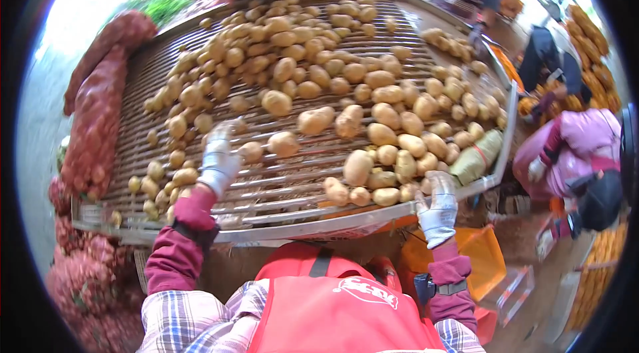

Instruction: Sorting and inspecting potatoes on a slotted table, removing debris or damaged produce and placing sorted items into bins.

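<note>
A slatted sorting table [279,190] covered with loose potatoes [319,78] lies before me. My left hand [219,158], in a white glove, reaches over the slats at the left, its fingers at a potato; whether it grips that one is unclear. Just right of it lie a small potato [251,152] and a larger one [283,144]. My right hand [437,208], gloved too, rests at the table's near metal edge, its fingers beside potatoes at the near right. Close by on the right lies a greenish rolled sack [477,157].
Filled red mesh sacks [97,123] lean along the left side, with more [80,273] below. An orange plastic bag [479,258] hangs under the near right edge. Other people [574,148] work at the right and across the table. Orange net sacks [591,58] are stacked at far right.
</note>
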{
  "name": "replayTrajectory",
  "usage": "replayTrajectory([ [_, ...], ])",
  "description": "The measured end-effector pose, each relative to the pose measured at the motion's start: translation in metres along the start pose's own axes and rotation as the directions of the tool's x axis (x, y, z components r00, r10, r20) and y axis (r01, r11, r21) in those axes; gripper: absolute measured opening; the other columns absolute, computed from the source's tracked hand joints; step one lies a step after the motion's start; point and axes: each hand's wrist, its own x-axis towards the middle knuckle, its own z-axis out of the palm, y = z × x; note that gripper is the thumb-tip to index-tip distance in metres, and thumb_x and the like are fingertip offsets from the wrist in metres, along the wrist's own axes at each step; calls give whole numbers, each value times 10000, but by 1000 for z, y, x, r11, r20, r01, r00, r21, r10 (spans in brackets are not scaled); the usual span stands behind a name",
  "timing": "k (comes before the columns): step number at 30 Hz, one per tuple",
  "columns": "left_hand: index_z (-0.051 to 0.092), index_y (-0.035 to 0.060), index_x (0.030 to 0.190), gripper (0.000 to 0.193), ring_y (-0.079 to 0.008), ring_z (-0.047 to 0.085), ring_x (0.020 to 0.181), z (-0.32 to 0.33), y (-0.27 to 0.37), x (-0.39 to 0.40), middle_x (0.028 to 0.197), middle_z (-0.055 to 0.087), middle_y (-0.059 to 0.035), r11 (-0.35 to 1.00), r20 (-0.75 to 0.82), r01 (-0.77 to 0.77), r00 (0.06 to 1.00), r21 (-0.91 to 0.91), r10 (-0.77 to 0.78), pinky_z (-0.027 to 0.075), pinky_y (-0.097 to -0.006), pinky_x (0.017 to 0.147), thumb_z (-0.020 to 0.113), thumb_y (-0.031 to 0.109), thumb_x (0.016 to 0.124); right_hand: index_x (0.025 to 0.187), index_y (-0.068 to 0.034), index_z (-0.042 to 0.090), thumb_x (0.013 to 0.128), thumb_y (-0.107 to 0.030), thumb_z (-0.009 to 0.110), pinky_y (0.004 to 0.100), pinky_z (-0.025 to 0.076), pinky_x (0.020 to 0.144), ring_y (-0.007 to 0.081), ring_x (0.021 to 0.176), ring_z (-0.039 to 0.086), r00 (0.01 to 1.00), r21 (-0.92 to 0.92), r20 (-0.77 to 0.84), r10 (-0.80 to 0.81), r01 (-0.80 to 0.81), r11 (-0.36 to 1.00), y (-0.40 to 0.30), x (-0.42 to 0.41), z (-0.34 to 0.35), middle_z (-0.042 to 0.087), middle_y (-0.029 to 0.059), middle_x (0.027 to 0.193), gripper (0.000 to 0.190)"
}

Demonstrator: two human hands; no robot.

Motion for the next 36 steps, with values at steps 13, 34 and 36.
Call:
replayTrajectory([
  [13, 337, 243, 1540, 791, -401, 180, 1489, -39, -85, -63, 1634, 170, -162, 678, 116, 624, 697, 388, -708, 171, -671, 1129, 606, 556, 866, 1468, -84, 436, 765, -106, 721, 484, 266, 1168, 387, 1390, 362, 985, -56, 172, 22, -13, 998, 14, 35, 49, 423, 197, 1475, 759],
  [34, 362, 220, 1527, 847, -342, 308, 1433, -50, -143, 91, 1503, 425, -139, 702, 118, 689, 724, -178, -680, 305, -510, 1135, 704, 550, 825, 1457, -45, 433, 792, -29, 641, 465, 262, 1183, 372, 1405, 348, 973, -68, 207, 105, -93, 993, 9, 33, 49, 417, 206, 1475, 697],
  [36, 443, 225, 1462, 788, -349, 306, 1434, -35, -107, 88, 1526, 417, -95, 816, 81, 577, 813, 10, -576, 266, -589, 1119, 685, 577, 800, 1454, -41, 436, 794, -28, 640, 460, 259, 1185, 370, 1405, 351, 969, -66, 217, 114, -102, 993, 8, 34, 48, 416, 208, 1477, 691],
])
